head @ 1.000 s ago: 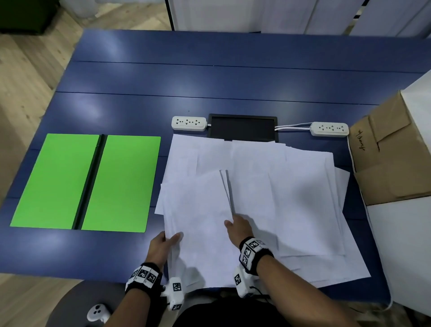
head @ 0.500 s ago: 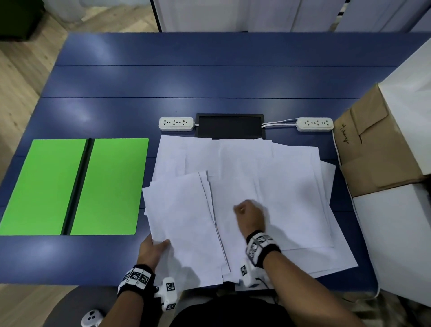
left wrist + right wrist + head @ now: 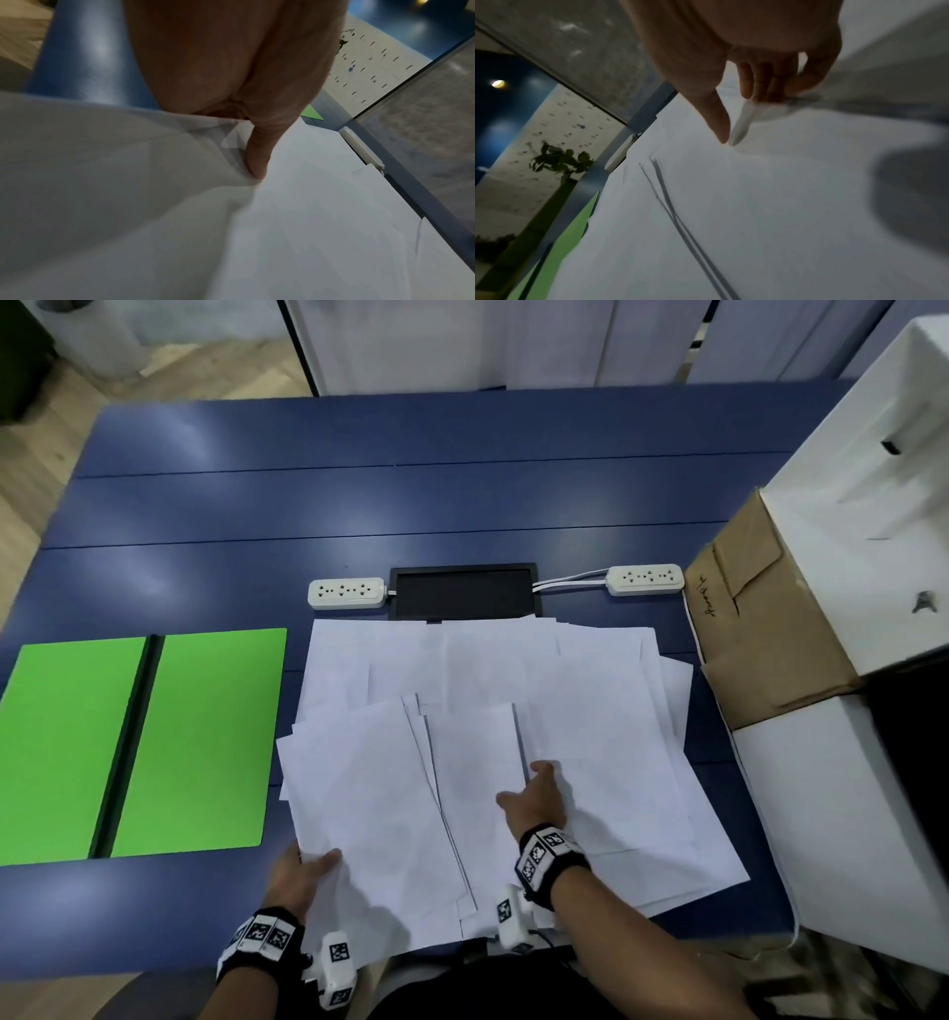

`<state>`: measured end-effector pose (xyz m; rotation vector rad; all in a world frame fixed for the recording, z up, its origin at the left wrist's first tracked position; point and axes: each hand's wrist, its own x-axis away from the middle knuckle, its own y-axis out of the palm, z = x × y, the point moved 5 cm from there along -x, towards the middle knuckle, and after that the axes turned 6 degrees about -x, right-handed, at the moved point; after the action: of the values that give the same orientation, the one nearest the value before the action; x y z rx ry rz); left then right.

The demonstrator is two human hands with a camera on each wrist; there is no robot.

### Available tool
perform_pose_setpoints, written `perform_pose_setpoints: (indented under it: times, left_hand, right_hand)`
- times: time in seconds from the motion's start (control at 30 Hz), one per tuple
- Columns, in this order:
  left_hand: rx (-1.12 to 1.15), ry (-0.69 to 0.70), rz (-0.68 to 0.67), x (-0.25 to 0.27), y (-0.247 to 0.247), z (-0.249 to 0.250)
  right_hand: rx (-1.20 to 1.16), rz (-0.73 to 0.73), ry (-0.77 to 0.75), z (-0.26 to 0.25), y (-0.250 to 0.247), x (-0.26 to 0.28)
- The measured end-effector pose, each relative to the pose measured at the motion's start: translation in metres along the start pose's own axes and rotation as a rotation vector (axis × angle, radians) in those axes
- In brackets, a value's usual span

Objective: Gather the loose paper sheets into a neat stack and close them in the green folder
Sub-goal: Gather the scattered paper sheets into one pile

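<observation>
Loose white paper sheets (image 3: 590, 752) are spread in an overlapping sprawl on the near middle of the blue table (image 3: 411, 505); no squared stack yet, edges fan in several directions. A partial bundle sits at the near left of the sprawl. Left hand (image 3: 303, 870) pinches that bundle's near-left corner, thumb (image 3: 257, 154) on top of the paper and the other fingers hidden under it; the sheet bows up around the grip. Right hand (image 3: 534, 796) rests on the sheets near the middle, thumb splayed; in the right wrist view its fingertips (image 3: 746, 87) curl onto a lifted paper edge, so it looks like it's picking up the next sheet, though how firm the hold is I cannot tell. Green flat folder (image 3: 144, 742) with a black spine lies open just beside the papers on the left, nothing in it. Behind the papers: black flat panel (image 3: 464, 590), two white power strips (image 3: 346, 593); brown cardboard box (image 3: 760, 634) to the right. Progress estimate: early. Most sheets ungathered, squaring up, loading and closing the folder all left.
</observation>
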<state>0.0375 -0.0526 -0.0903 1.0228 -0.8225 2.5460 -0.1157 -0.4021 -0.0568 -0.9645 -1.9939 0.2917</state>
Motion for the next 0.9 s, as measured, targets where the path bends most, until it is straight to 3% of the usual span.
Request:
perform_pose_setpoints:
  times: [0.13,0.2,0.3,0.4,0.6,0.9]
  left_hand:
    - [-0.063,-0.001,0.006,-0.01,-0.001,-0.006]
    - [-0.074,-0.01,0.021,-0.018,-0.003,-0.013]
    - [-0.107,-0.02,0.036,-0.028,-0.005,-0.022]
    - [-0.112,-0.012,0.044,-0.016,-0.002,-0.01]
    - [-0.126,-0.001,0.051,-0.007,0.0,0.0]
    - [-0.095,-0.008,0.049,-0.005,0.003,0.002]
  right_hand:
    - [0.035,-0.047,-0.06,-0.004,-0.006,-0.009]
    - [0.122,0.071,-0.086,-0.006,-0.037,-0.022]
    - [0.318,0.274,-0.009,0.008,-0.1,-0.05]
    - [0.348,0.337,0.057,0.034,-0.139,-0.073]
    - [0.434,0.32,0.002,0.047,-0.14,-0.072]
    - [0.349,0.468,-0.191,0.034,-0.139,-0.051]
